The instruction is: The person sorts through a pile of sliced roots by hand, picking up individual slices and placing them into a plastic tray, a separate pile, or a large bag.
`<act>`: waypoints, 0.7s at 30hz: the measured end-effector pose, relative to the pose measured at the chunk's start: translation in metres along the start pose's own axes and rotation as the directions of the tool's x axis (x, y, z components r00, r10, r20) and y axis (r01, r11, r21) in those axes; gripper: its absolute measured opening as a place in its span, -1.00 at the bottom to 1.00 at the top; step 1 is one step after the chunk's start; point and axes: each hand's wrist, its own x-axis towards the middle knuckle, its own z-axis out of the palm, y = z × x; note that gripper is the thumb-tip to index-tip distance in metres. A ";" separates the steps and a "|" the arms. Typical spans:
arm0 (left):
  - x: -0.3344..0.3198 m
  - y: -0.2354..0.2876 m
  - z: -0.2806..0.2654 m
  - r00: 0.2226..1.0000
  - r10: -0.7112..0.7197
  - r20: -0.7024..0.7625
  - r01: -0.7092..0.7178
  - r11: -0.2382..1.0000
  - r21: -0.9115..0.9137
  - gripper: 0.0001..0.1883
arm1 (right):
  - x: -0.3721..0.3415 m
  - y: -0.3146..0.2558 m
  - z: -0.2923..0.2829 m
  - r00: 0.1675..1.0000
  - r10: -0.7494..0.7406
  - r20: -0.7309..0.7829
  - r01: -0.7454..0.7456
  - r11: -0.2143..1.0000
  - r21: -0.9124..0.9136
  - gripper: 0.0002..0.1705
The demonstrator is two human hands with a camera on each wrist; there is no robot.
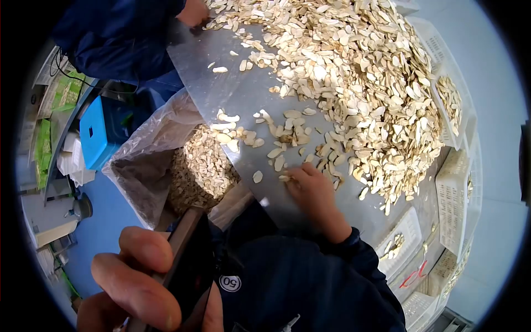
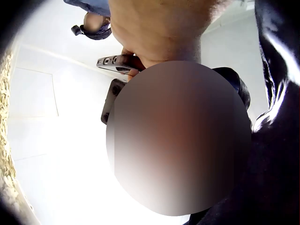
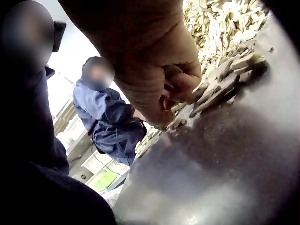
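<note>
In the head view my left hand grips a slim dark device like a phone, held up close to the camera. The left wrist view shows the edge of the slim device with oblong and round marks. Over the metal tabletop, my right hand has curled fingers low among pale dried slices. A small slice pokes out from its fingertips. The right wrist view has the right hand side-on, fingers bent beside a row of slices.
A large heap of slices covers the far and right side. Below the table's left edge stands a lined bag holding more slices. White baskets, red scissors and a blue bin are around. Another person works at the far left.
</note>
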 end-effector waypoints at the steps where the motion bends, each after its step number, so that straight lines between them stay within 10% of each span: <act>1: 0.000 0.000 0.000 1.000 0.003 0.001 -0.003 1.000 -0.009 -0.29 | -0.001 0.003 -0.002 0.999 0.053 -0.006 -0.053 0.996 0.068 -0.70; 13: 0.015 -0.002 -0.003 0.992 -0.022 0.128 0.022 1.000 0.006 -0.28 | -0.009 0.008 -0.027 0.985 0.170 0.002 -0.170 0.985 0.025 -0.73; 18: 0.038 -0.007 -0.010 0.888 -0.039 0.459 0.047 0.999 -0.006 -0.27 | 0.001 -0.001 -0.020 0.992 0.082 -0.093 -0.085 0.996 -0.037 -0.77; 21: 0.020 0.002 -0.002 0.963 -0.074 0.258 0.090 0.995 -0.052 -0.26 | 0.010 -0.003 -0.018 0.996 0.091 -0.021 -0.092 0.994 -0.061 -0.77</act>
